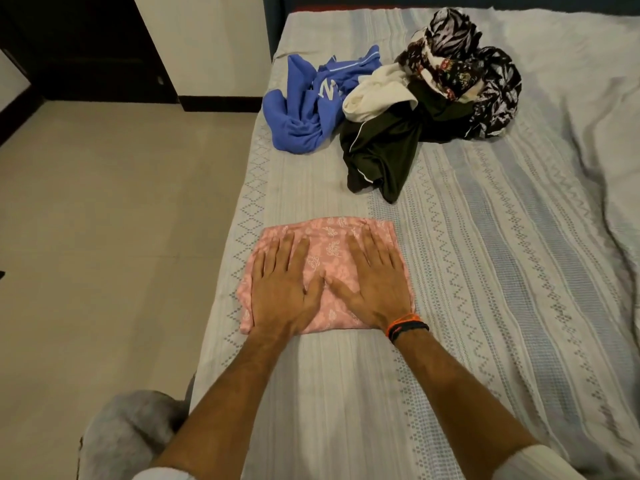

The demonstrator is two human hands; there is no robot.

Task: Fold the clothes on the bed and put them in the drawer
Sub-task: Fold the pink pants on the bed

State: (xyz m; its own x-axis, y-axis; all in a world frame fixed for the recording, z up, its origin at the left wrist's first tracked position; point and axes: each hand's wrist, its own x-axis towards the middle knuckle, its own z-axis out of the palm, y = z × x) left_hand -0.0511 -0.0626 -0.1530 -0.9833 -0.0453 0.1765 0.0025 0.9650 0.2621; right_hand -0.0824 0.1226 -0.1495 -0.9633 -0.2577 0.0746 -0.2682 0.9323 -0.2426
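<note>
Pressing flat with straight fingers, the left hand (282, 289) and right hand (375, 289) grasp nothing; the folded pink garment (327, 251) near the bed (485, 271) edge may unfold if lifted carelessly.

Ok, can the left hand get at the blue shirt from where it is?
Probably yes: the left hand lies flat on the folded pink garment, and only bare bedsheet separates it from the blue shirt, though it would need a long forward stretch.
</note>
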